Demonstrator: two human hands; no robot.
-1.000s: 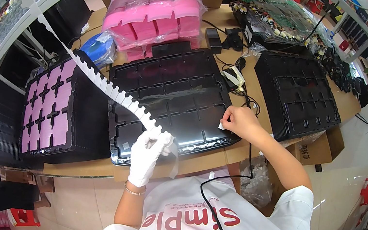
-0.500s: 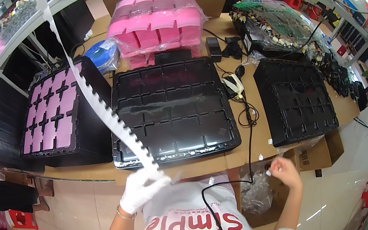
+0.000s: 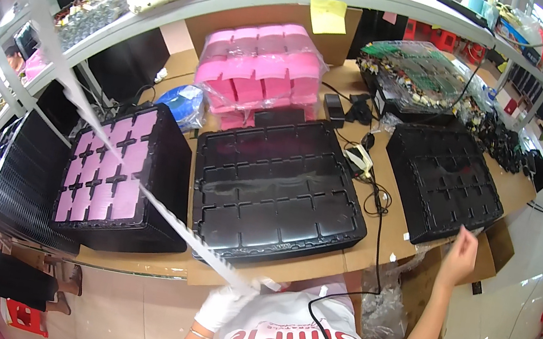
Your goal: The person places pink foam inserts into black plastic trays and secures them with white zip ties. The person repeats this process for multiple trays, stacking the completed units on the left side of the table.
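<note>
My left hand (image 3: 223, 306), in a white glove with a bracelet at the wrist, is closed round the lower end of a long white notched strip (image 3: 178, 227). The strip runs up and left past the black trays, and its far part is blurred. My right hand (image 3: 462, 255) is bare, its fingertips pinched together beside the near edge of the right stack of black trays (image 3: 441, 174). Whatever is in that pinch is too small to make out. Between my hands lies a wide stack of black trays (image 3: 276, 185) with moulded compartments.
On the left stands a black tray stack with pink inserts (image 3: 110, 159), beside more stacked trays (image 3: 30, 178). Behind are bagged pink trays (image 3: 260, 69), a blue roll (image 3: 184, 107) and a tray of wired circuit boards (image 3: 416, 71). A black cable (image 3: 379, 250) hangs over the table edge.
My right hand has moved up and right to the right tray stack's edge. My left hand keeps hold of the strip, which has swung lower. The view has shifted.
</note>
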